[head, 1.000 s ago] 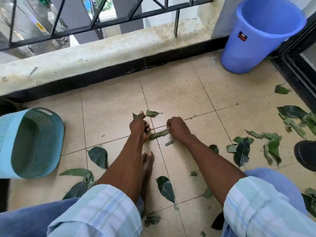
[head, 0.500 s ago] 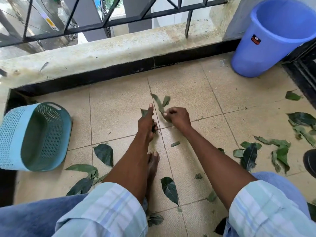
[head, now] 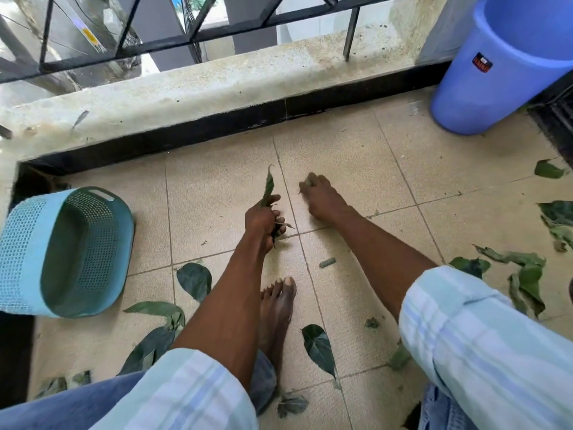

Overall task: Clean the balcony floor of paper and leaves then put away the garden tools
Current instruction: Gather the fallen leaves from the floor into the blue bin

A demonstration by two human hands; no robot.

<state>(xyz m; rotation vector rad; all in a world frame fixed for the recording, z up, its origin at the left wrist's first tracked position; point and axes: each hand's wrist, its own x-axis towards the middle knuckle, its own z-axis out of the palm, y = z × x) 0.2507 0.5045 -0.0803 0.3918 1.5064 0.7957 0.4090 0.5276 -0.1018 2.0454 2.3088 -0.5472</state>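
My left hand (head: 263, 217) grips a bunch of green leaves; one long leaf (head: 268, 186) sticks up out of the fist. My right hand (head: 322, 197) is curled low on the tiled floor (head: 217, 193) and pinches a small leaf piece (head: 308, 181) at its fingertips. More green leaves lie scattered on the tiles: one by my left forearm (head: 194, 279), one beside my bare foot (head: 319, 347), a cluster at the right (head: 524, 274). A small rolled leaf scrap (head: 327, 262) lies between my arms.
A teal perforated basket (head: 62, 252) lies on its side at the left. A blue plastic bucket (head: 496, 66) stands in the far right corner. A concrete ledge (head: 201, 85) with a black metal railing (head: 173, 41) bounds the far side. My bare foot (head: 276, 308) rests on the tiles.
The long leaf has passed from my right hand into my left, which now holds it upright. My right hand has moved forward and to the right and pinches another small piece.
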